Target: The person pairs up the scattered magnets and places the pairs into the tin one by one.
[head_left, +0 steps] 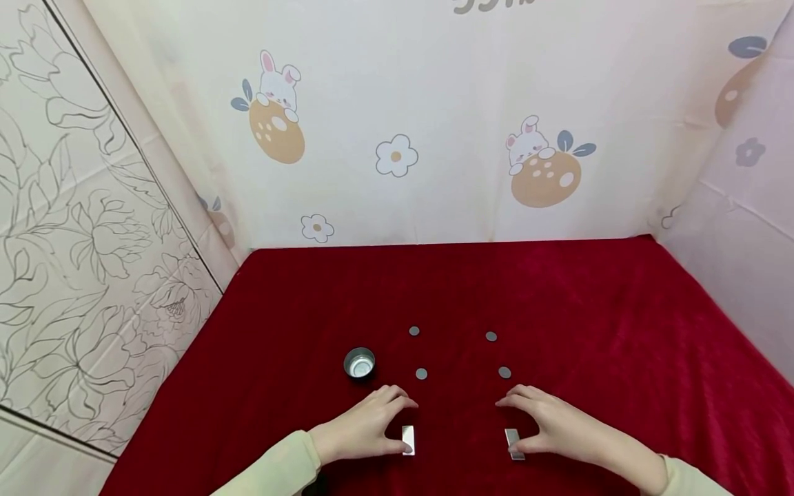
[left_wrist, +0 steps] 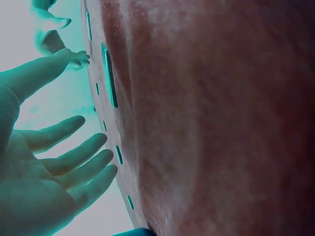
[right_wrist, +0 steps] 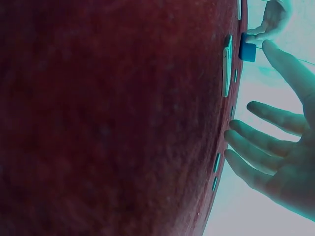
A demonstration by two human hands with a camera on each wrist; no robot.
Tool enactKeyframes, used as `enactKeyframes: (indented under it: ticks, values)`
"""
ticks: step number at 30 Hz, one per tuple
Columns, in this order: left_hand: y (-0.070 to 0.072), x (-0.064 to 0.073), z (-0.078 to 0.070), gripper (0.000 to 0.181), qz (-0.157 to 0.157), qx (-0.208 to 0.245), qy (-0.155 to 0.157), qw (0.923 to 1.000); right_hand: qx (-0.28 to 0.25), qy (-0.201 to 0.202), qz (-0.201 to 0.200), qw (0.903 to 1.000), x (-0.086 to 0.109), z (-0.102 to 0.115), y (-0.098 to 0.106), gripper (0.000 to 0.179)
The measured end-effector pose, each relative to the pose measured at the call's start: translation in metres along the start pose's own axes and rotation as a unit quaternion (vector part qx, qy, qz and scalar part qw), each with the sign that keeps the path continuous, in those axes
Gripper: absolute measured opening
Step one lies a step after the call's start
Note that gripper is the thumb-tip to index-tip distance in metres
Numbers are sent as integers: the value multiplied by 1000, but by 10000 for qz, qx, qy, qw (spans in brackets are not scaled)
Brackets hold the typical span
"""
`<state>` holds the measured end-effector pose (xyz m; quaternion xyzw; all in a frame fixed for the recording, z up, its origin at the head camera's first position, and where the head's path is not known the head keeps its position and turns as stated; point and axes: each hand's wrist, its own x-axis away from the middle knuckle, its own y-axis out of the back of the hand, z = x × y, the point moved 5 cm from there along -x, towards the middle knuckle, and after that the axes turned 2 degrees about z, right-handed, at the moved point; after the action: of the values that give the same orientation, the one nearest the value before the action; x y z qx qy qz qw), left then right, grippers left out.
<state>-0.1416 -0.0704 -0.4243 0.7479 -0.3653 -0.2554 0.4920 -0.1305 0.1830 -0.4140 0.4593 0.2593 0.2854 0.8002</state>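
Observation:
My left hand [head_left: 366,426] is held over the red cloth with its fingers spread, the thumb overlapping a small shiny rectangular metal plate [head_left: 407,434]. Opposite it, my right hand [head_left: 552,424] has its fingers apart above a second such plate [head_left: 512,435]. In the left wrist view a plate [left_wrist: 109,73] lies flat on the cloth, apart from the spread fingers [left_wrist: 93,152]. The right wrist view likewise has a plate [right_wrist: 227,66] away from the fingers [right_wrist: 256,137]. Neither palm holds anything.
Several flat grey discs lie ahead of the hands, among them a near left disc [head_left: 422,374] and a far right disc [head_left: 491,336]. A small round metal cup [head_left: 360,353] stands beyond my left hand. A printed curtain [head_left: 453,200] hangs behind the red-covered table [head_left: 310,282].

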Motion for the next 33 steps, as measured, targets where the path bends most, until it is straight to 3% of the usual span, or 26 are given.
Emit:
enactKeyframes:
  ticks: [5,10,15,21,33]
  values:
    - [-4,-3,-2,49,154,55,-35,9999,-606,-75,273,9978,0,1,-5,43]
    - [-11,-4,-1,51,305,117,46,9995,-804,-179,492,9954,0,0,-10,40]
    - [-14,-5,0,48,452,295,221,9983,-681,-257,610,9955,-1,0,-15,39]
    - [-17,-7,1,40,439,199,384,9981,-442,-217,568,9972,-2,0,-17,38]
    - [-16,-14,-1,28,524,-8,463,9976,-109,262,289,9992,-3,2,-18,32]
